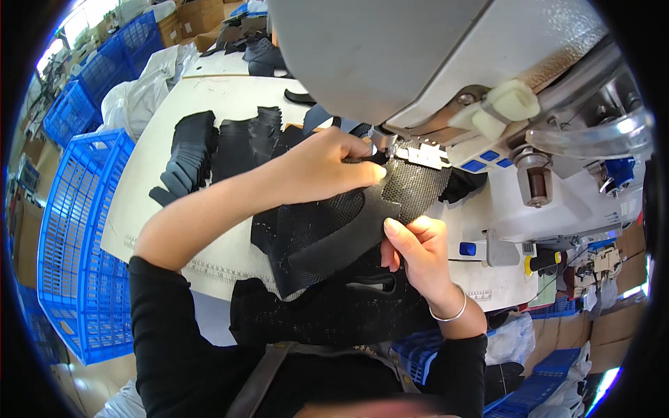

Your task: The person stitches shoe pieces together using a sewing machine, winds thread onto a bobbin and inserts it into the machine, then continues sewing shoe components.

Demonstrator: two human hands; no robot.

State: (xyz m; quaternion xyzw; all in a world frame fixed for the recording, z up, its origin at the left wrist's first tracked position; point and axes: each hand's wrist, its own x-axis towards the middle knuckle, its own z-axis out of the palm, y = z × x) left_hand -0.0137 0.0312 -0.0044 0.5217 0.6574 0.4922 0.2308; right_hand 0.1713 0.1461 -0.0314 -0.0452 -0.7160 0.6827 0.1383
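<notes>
Under the head of a grey industrial sewing machine (432,56), a person works a black mesh shoe-upper piece (334,223) on a white worktable (160,160). The piece lies flat on the table, its far end tucked beneath the metal presser foot (385,143). The left hand (327,167) lies on top of the piece with fingers curled and pressed together, fingertips holding the fabric down just beside the foot. The right hand (414,247) pinches the near edge of the piece between thumb and fingers; a silver bangle (449,306) circles its wrist. Both arms wear black sleeves.

The machine head fills the upper right of the view and hides the needle area behind it. More black pieces hang off the table edge into the person's lap (327,306). Stacks of dark cut pieces (216,146) sit further back on the table, left of the hands. Blue plastic crates (77,230) stand along the left side of the table, with white plastic bags (139,90) and cardboard boxes (195,17) beyond them.
</notes>
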